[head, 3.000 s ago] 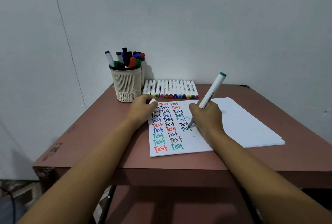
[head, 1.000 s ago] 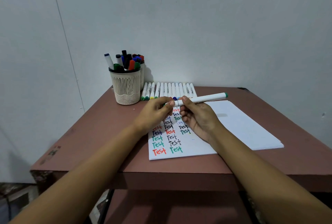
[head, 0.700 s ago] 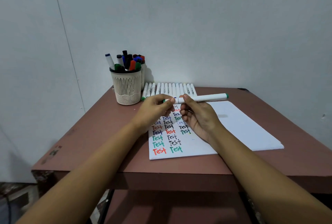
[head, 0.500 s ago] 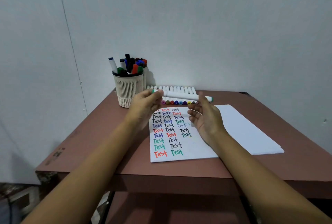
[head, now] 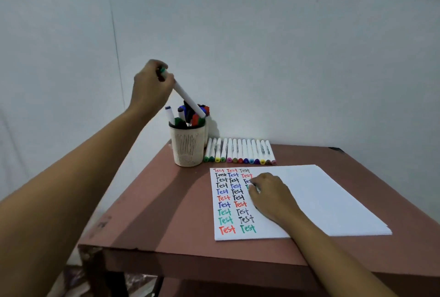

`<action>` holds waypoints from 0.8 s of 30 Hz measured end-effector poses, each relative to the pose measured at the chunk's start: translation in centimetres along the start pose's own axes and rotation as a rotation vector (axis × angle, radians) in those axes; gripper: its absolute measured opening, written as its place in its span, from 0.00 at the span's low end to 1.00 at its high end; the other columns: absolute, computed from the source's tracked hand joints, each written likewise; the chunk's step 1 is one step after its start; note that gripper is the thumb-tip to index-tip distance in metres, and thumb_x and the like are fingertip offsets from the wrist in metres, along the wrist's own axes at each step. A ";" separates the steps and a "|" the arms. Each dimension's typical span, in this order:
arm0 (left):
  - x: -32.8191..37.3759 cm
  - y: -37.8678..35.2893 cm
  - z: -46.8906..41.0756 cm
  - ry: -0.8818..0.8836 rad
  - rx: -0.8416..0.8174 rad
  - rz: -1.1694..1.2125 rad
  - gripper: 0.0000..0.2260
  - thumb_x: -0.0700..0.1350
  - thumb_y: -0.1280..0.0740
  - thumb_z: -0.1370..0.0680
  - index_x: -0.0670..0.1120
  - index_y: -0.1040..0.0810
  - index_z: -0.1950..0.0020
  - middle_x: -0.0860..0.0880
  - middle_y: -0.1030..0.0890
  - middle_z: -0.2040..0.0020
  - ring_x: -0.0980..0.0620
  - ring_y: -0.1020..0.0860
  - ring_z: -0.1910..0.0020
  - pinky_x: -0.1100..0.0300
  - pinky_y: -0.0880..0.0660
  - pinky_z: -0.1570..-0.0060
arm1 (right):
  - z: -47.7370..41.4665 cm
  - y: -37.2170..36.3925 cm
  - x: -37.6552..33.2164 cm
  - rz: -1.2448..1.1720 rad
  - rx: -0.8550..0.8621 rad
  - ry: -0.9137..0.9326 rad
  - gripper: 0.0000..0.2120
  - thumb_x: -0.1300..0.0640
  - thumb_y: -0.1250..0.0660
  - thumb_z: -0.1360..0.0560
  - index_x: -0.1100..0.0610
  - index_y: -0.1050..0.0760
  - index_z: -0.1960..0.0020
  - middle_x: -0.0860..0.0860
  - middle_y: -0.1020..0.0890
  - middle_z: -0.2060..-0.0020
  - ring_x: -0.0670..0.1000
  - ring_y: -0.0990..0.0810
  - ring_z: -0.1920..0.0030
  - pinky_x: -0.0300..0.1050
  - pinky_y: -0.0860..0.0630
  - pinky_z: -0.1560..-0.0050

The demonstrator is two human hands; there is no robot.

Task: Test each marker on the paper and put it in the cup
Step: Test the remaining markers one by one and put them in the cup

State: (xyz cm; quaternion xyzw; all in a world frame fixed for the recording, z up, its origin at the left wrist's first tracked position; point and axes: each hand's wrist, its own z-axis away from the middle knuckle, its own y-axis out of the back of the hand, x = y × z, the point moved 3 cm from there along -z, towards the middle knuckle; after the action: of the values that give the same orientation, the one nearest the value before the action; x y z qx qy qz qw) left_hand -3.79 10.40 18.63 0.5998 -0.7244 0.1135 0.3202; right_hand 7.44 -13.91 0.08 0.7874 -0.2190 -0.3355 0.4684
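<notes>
Head view: the left hand (head: 150, 87) is raised, its fingers (head: 153, 64) curled round the upper end of the white, green-capped marker (head: 188, 99). The marker is tilted, with its lower end at the mouth of the cream perforated plastic cup (head: 188, 149) on the reddish-brown worktop (head: 166, 213). The right hand (head: 271, 195) rests on the white paper sheet (head: 321, 196), loosely curled and holding nothing.

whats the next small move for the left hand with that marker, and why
Probably lower it and let go. The left hand grips the green marker by its capped top end, tilted, with the lower end already at the mouth of the cup among the markers standing there, so a short drop should seat it.
</notes>
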 end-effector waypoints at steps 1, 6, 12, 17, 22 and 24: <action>0.2 0.2 -0.5 -0.035 -0.003 -0.067 0.12 0.42 0.38 0.23 0.41 0.27 0.40 0.45 0.23 0.51 0.49 0.24 0.57 0.63 0.28 0.62 | 0.0 0.0 0.0 0.004 -0.002 0.002 0.18 0.52 0.44 0.20 0.57 0.24 0.36 0.52 0.23 0.38 0.53 0.27 0.38 0.45 0.29 0.39; 0.0 -0.7 -1.5 -0.150 -0.154 -0.299 0.15 0.40 0.42 0.21 0.39 0.28 0.36 0.39 0.24 0.44 0.44 0.26 0.44 0.61 0.32 0.48 | -0.2 -0.1 0.0 0.017 0.002 0.012 0.18 0.51 0.44 0.20 0.55 0.25 0.34 0.51 0.24 0.36 0.51 0.28 0.37 0.45 0.30 0.38; -1.3 -3.2 -0.1 -0.141 -0.359 -0.408 0.17 0.40 0.42 0.20 0.40 0.32 0.31 0.38 0.25 0.40 0.41 0.27 0.42 0.55 0.30 0.44 | -0.2 -0.1 0.0 0.019 0.009 0.014 0.18 0.51 0.44 0.20 0.54 0.26 0.34 0.50 0.25 0.35 0.51 0.28 0.36 0.44 0.31 0.38; -2.9 -4.9 2.1 -0.184 -0.461 -0.599 0.15 0.45 0.37 0.22 0.41 0.35 0.39 0.39 0.21 0.53 0.40 0.23 0.57 0.50 0.27 0.61 | -0.2 -0.1 0.1 0.011 0.013 0.011 0.18 0.51 0.44 0.20 0.55 0.26 0.34 0.50 0.24 0.36 0.52 0.28 0.37 0.44 0.31 0.38; -3.5 -5.7 3.3 -0.331 -0.360 -0.684 0.15 0.47 0.36 0.23 0.40 0.30 0.40 0.40 0.24 0.47 0.40 0.26 0.50 0.49 0.30 0.54 | -0.2 -0.1 0.0 0.007 0.014 0.013 0.18 0.51 0.44 0.20 0.55 0.26 0.34 0.51 0.24 0.36 0.52 0.28 0.37 0.45 0.30 0.38; -3.3 -5.8 3.8 -0.405 -0.267 -0.675 0.14 0.45 0.35 0.24 0.38 0.26 0.43 0.38 0.24 0.46 0.37 0.26 0.49 0.46 0.29 0.54 | -0.2 -0.1 0.0 0.017 0.009 0.014 0.18 0.51 0.44 0.20 0.55 0.26 0.34 0.51 0.25 0.36 0.53 0.28 0.37 0.45 0.31 0.38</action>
State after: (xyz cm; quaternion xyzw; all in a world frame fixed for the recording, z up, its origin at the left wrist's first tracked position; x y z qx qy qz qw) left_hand 0.65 9.50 12.50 0.7671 -0.5438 -0.2129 0.2656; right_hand 7.57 -13.76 0.06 0.7900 -0.2238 -0.3251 0.4692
